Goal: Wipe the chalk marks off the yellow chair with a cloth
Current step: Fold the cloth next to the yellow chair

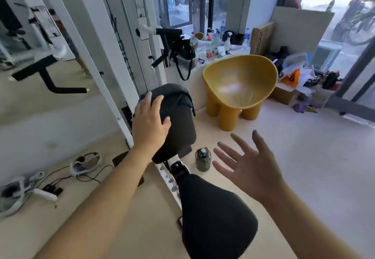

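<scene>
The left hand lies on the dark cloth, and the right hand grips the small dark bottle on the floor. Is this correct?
Not quite. In the head view the right hand is open, holding nothing; the small dark bottle stands on the floor beside it. The left hand does lie on the dark cloth.

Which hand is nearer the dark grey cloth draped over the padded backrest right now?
Left. The left hand rests on the dark grey cloth; the right hand hovers open off to its right, apart from it, near the bottle.
</scene>
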`<act>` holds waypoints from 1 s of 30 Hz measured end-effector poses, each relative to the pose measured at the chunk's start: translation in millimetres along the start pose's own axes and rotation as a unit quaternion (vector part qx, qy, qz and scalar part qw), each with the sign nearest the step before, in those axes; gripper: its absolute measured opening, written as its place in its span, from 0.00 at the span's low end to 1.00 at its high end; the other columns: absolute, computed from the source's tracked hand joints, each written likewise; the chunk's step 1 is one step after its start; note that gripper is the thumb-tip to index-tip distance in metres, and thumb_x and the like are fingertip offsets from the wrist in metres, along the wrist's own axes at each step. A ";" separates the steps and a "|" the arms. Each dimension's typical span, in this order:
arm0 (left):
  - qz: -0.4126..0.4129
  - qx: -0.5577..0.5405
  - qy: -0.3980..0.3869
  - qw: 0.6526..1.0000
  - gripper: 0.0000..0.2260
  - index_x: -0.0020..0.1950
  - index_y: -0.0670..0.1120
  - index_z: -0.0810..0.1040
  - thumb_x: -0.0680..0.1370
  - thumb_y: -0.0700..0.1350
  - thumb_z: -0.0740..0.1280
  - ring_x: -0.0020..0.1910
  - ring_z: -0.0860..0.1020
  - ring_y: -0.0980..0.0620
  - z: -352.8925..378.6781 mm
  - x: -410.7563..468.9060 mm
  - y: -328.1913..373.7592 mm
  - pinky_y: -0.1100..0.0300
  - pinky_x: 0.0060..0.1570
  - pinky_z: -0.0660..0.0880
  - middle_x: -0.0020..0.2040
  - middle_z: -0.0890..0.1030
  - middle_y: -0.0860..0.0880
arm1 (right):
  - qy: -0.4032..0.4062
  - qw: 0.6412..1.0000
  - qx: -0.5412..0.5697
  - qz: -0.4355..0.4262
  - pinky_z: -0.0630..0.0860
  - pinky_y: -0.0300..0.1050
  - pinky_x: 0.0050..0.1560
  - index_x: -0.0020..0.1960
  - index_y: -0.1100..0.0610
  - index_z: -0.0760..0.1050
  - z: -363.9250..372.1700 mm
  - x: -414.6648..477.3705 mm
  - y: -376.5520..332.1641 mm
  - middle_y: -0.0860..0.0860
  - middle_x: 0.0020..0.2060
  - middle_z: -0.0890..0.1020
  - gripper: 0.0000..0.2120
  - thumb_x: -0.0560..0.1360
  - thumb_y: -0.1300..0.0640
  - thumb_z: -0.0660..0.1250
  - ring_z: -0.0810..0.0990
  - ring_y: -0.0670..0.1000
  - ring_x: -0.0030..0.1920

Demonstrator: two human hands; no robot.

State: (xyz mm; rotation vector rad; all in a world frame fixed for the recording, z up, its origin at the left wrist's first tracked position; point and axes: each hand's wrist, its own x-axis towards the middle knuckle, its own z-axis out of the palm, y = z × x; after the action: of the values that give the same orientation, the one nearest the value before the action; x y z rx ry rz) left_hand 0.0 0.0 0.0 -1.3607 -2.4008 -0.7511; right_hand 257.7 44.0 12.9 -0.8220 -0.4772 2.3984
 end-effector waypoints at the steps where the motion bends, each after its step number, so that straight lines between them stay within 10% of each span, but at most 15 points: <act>1: 0.002 0.031 -0.013 0.999 0.28 0.74 0.50 0.62 0.76 0.51 0.67 0.73 0.60 0.40 7.4 18.1 -9.1 0.44 0.65 0.67 0.75 0.62 0.43 | -0.001 1.000 -0.011 0.008 0.73 0.62 0.61 0.68 0.50 0.71 5.3 14.7 0.6 0.60 0.65 0.75 0.27 0.73 0.38 0.64 0.75 0.62 0.64; 8: -0.030 -0.025 0.017 0.999 0.17 0.64 0.47 0.76 0.80 0.53 0.59 0.60 0.76 0.45 12.9 58.4 -20.4 0.51 0.55 0.75 0.61 0.79 0.46 | 0.007 0.973 -0.231 0.004 0.74 0.58 0.59 0.74 0.44 0.60 58.2 76.4 3.7 0.55 0.70 0.68 0.28 0.77 0.54 0.66 0.70 0.56 0.67; 13: -0.038 -0.265 -0.049 0.962 0.15 0.46 0.47 0.77 0.79 0.56 0.57 0.41 0.79 0.54 -45.3 25.7 18.4 0.56 0.43 0.78 0.40 0.80 0.50 | -0.035 0.680 -0.688 -0.251 0.51 0.58 0.76 0.71 0.28 0.36 80.5 88.3 -13.9 0.37 0.76 0.43 0.49 0.73 0.56 0.71 0.44 0.49 0.77; 17: -0.108 -0.551 -0.129 0.818 0.15 0.46 0.45 0.78 0.78 0.54 0.59 0.44 0.78 0.45 -74.8 -8.0 49.3 0.49 0.48 0.75 0.43 0.80 0.42 | -0.220 0.635 -0.716 -0.190 0.73 0.51 0.64 0.69 0.39 0.66 85.5 72.1 -27.8 0.45 0.61 0.77 0.33 0.70 0.58 0.74 0.75 0.46 0.61; 19: -0.194 -0.644 -0.126 0.729 0.11 0.45 0.45 0.80 0.75 0.50 0.62 0.45 0.78 0.45 -68.2 -17.6 49.8 0.49 0.50 0.73 0.43 0.80 0.41 | -0.211 0.667 -0.695 -0.167 0.78 0.53 0.55 0.57 0.50 0.77 75.4 56.1 -33.7 0.50 0.48 0.83 0.15 0.72 0.57 0.73 0.81 0.49 0.50; 21: -0.236 -0.707 -0.146 0.651 0.07 0.42 0.45 0.79 0.68 0.45 0.65 0.43 0.77 0.45 -59.2 -26.1 52.1 0.51 0.46 0.73 0.40 0.78 0.43 | -0.165 0.776 -0.593 -0.133 0.80 0.51 0.49 0.51 0.56 0.80 62.4 39.2 -48.5 0.57 0.44 0.84 0.09 0.71 0.59 0.73 0.83 0.54 0.46; 23: -0.203 -0.713 -0.206 0.639 0.11 0.41 0.43 0.75 0.60 0.41 0.64 0.38 0.73 0.46 -51.7 -34.2 63.4 0.55 0.37 0.72 0.37 0.74 0.44 | -0.148 0.833 -0.526 -0.082 0.80 0.49 0.45 0.50 0.59 0.80 46.6 24.3 -71.8 0.60 0.45 0.83 0.12 0.67 0.59 0.72 0.83 0.57 0.45; 27: -0.120 -0.550 -0.409 0.719 0.17 0.52 0.50 0.75 0.64 0.40 0.64 0.47 0.77 0.47 -31.9 -36.9 102.0 0.55 0.44 0.76 0.47 0.77 0.48 | -0.110 0.897 -0.427 -0.024 0.78 0.50 0.39 0.45 0.60 0.77 14.7 1.9 -125.2 0.61 0.41 0.79 0.12 0.62 0.60 0.71 0.80 0.58 0.41; 30: -0.035 -0.272 -0.361 0.891 0.13 0.52 0.65 0.72 0.70 0.50 0.67 0.60 0.69 0.57 1.7 -35.2 150.7 0.58 0.60 0.69 0.58 0.69 0.61 | -0.103 0.950 -0.291 -0.045 0.77 0.49 0.38 0.47 0.59 0.76 -15.2 -12.4 -169.0 0.60 0.42 0.77 0.12 0.63 0.62 0.69 0.78 0.57 0.39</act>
State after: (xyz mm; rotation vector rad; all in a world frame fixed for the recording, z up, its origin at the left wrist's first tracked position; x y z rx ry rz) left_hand 147.2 39.4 27.0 -2.0786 -2.9303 -1.1625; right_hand 340.9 171.1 89.4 -0.7614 -1.3205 2.2853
